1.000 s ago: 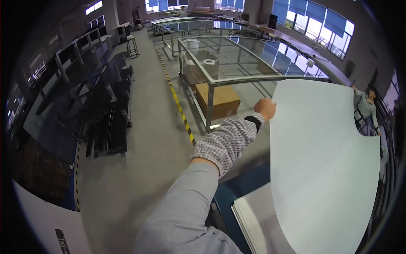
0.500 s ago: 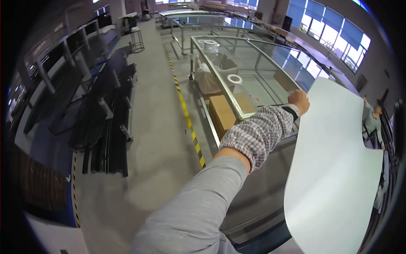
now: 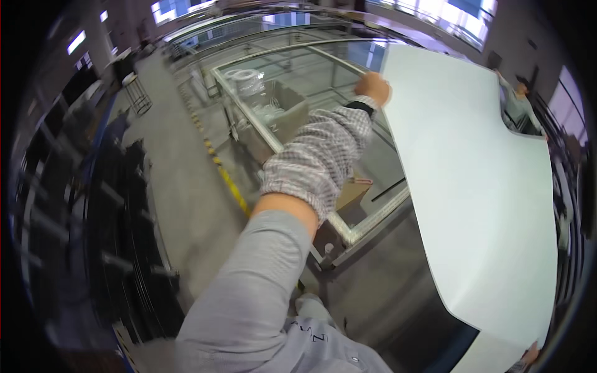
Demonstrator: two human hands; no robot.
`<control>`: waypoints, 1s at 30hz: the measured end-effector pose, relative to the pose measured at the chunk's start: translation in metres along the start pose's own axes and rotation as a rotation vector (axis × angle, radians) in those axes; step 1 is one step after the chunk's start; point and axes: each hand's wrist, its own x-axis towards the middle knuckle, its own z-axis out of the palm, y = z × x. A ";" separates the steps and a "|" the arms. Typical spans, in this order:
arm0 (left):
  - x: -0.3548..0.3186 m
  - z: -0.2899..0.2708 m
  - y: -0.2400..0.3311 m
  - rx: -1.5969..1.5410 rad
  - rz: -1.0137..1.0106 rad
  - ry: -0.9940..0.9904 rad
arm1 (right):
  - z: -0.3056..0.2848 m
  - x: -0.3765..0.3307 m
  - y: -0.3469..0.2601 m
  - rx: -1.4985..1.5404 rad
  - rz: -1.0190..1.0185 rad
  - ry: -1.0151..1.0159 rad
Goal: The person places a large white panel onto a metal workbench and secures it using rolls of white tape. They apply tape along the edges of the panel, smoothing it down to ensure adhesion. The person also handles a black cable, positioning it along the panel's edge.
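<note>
Reaching out at full stretch, the left hand (image 3: pixel 373 87) fingers grip the white sheet (image 3: pixel 472 186) corner.

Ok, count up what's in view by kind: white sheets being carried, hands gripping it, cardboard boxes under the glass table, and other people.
Large white sheet: 1
Left hand gripping its top corner: 1
Cardboard boxes: 2
Glass-topped table: 1
Other person behind the sheet: 1
Total: 6
</note>
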 end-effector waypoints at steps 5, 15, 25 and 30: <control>0.101 0.005 -0.100 0.086 0.004 -0.028 | 0.004 -0.056 -0.099 0.501 -0.102 -0.050; 0.313 0.038 -0.312 -0.018 -0.094 -0.068 | 0.060 -0.232 -0.357 0.324 -0.030 0.232; 0.468 0.055 -0.475 0.109 -0.099 -0.157 | 0.092 -0.377 -0.604 0.618 0.160 0.001; 0.510 0.088 -0.528 0.104 -0.135 -0.149 | 0.123 -0.420 -0.648 0.519 0.358 0.062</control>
